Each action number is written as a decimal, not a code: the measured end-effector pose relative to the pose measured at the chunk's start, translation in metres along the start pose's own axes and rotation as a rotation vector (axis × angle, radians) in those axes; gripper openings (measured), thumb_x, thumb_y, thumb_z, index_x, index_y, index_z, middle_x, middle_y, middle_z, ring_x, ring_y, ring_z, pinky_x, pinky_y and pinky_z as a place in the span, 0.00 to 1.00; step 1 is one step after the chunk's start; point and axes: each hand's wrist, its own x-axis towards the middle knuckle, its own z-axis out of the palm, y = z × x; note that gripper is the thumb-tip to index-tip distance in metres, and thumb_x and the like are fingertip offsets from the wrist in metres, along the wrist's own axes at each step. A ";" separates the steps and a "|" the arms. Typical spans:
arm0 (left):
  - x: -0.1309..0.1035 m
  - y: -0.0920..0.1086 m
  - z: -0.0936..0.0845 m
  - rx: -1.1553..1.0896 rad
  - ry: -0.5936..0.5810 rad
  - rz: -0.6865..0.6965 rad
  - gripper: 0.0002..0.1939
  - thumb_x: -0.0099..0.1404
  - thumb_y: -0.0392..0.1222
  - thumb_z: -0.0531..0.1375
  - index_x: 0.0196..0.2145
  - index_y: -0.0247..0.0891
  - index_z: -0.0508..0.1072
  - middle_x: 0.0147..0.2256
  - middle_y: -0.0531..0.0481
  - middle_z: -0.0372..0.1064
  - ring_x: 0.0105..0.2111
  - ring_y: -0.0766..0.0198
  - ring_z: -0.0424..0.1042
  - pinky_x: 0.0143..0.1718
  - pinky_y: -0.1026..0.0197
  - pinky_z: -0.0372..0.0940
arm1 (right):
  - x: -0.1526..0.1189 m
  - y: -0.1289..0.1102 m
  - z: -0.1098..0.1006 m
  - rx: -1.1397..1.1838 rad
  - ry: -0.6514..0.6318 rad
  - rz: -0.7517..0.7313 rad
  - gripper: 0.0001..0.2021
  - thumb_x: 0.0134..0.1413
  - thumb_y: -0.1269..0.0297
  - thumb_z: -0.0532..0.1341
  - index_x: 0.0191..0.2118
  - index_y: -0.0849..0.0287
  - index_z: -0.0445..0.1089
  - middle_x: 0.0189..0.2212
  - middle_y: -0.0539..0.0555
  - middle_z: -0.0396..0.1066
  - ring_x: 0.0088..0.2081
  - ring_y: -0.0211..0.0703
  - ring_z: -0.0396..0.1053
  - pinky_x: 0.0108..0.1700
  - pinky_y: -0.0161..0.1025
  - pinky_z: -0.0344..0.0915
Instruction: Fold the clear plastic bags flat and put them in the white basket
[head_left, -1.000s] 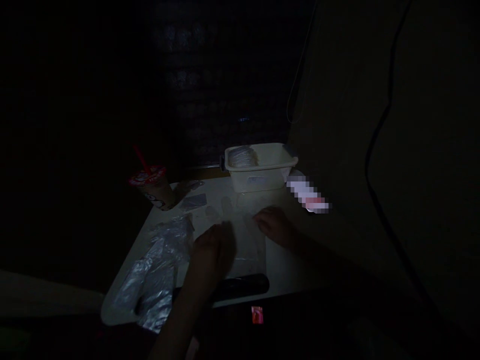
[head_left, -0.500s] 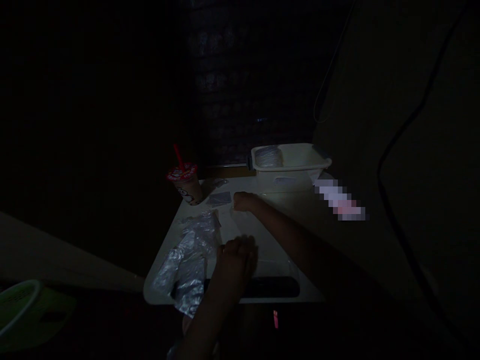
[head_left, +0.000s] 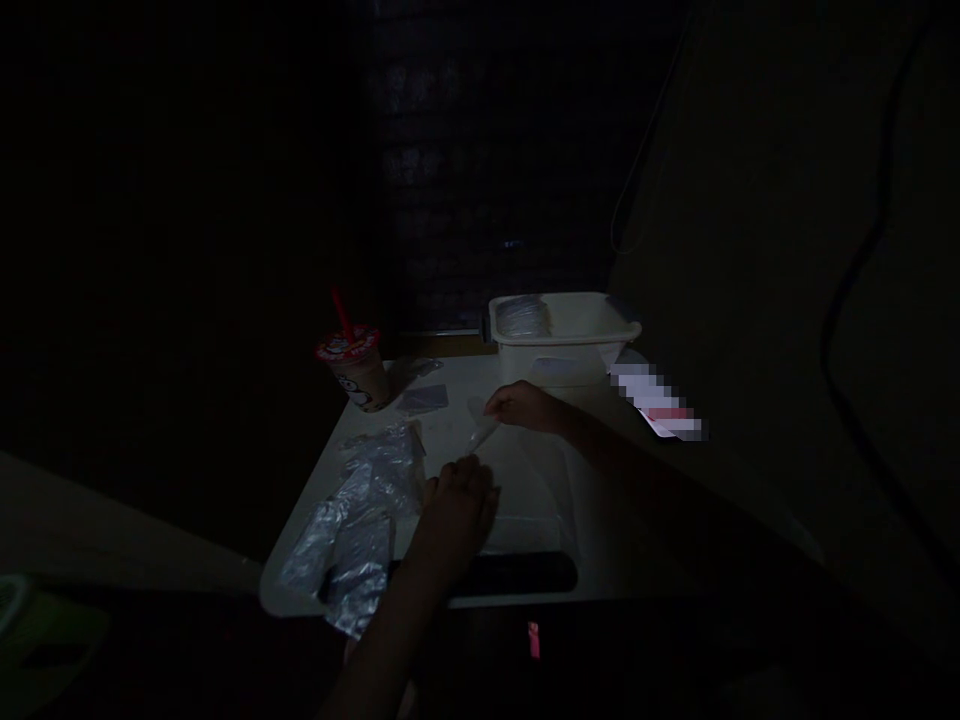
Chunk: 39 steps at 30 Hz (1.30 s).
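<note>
My right hand pinches the edge of a thin clear plastic bag, which is lifted a little above the white table near its middle. Closer to me, my left hand is palm down over the tabletop, fingers bent and slightly apart, just below the raised plastic. More clear plastic lies flat to the right of my left hand. On the left is a heap of crinkled clear plastic packets, partly covered by my left forearm. The dim light hides the fine detail of the plastic.
A lidded drink cup with a red straw stands at the back left, a small flat packet near it. A white plastic tub holding plastic bags is at the back right. A dark slot runs along the table's front edge.
My right hand has moved slightly right and turned, and the plastic in its fingers now shows. My left hand stays near the same place. The whole view has shifted a little.
</note>
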 end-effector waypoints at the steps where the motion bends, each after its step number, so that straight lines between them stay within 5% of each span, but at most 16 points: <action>1: -0.001 0.000 0.001 -0.005 0.008 0.010 0.13 0.61 0.42 0.45 0.42 0.40 0.63 0.46 0.47 0.59 0.40 0.57 0.58 0.36 0.54 0.55 | -0.005 0.003 -0.001 0.000 0.018 -0.018 0.07 0.39 0.77 0.54 0.26 0.67 0.68 0.22 0.52 0.69 0.25 0.34 0.66 0.27 0.29 0.62; 10: 0.006 -0.013 -0.007 -0.150 0.113 0.012 0.16 0.60 0.37 0.44 0.45 0.33 0.62 0.39 0.43 0.65 0.38 0.60 0.63 0.39 0.57 0.57 | -0.033 0.020 0.007 -0.131 0.126 -0.057 0.07 0.36 0.78 0.56 0.19 0.60 0.67 0.25 0.52 0.67 0.33 0.36 0.64 0.39 0.34 0.59; 16: 0.018 -0.018 0.010 0.003 0.021 0.078 0.22 0.62 0.44 0.40 0.52 0.33 0.52 0.52 0.42 0.51 0.53 0.56 0.48 0.43 0.50 0.53 | -0.034 0.029 0.008 -0.264 0.145 0.011 0.12 0.34 0.80 0.53 0.22 0.58 0.69 0.31 0.51 0.69 0.36 0.39 0.63 0.42 0.39 0.55; 20: 0.017 -0.018 0.022 0.094 0.004 0.100 0.24 0.63 0.46 0.38 0.51 0.29 0.52 0.54 0.39 0.48 0.55 0.56 0.43 0.45 0.48 0.50 | -0.041 0.012 0.011 -0.420 0.157 0.077 0.15 0.39 0.78 0.51 0.33 0.58 0.69 0.38 0.52 0.68 0.41 0.39 0.62 0.45 0.39 0.53; 25: 0.017 -0.016 0.019 0.120 0.003 0.133 0.24 0.62 0.47 0.38 0.52 0.30 0.51 0.55 0.40 0.44 0.55 0.57 0.40 0.47 0.47 0.47 | -0.060 -0.019 0.035 -0.580 0.098 -0.046 0.19 0.53 0.64 0.43 0.50 0.63 0.56 0.50 0.58 0.57 0.51 0.43 0.52 0.52 0.48 0.43; 31: 0.018 -0.014 0.019 0.115 -0.069 0.130 0.26 0.62 0.47 0.35 0.53 0.27 0.49 0.55 0.37 0.43 0.55 0.56 0.40 0.47 0.43 0.45 | -0.078 -0.017 0.047 -0.699 0.049 -0.046 0.23 0.54 0.59 0.41 0.52 0.66 0.52 0.53 0.61 0.51 0.55 0.45 0.46 0.53 0.53 0.36; 39: 0.014 -0.011 0.006 0.036 -0.048 0.050 0.24 0.62 0.45 0.37 0.52 0.31 0.51 0.54 0.39 0.46 0.55 0.55 0.42 0.47 0.44 0.46 | -0.079 -0.002 0.025 -0.691 0.067 0.118 0.23 0.54 0.58 0.41 0.52 0.65 0.53 0.53 0.62 0.51 0.54 0.47 0.46 0.51 0.57 0.38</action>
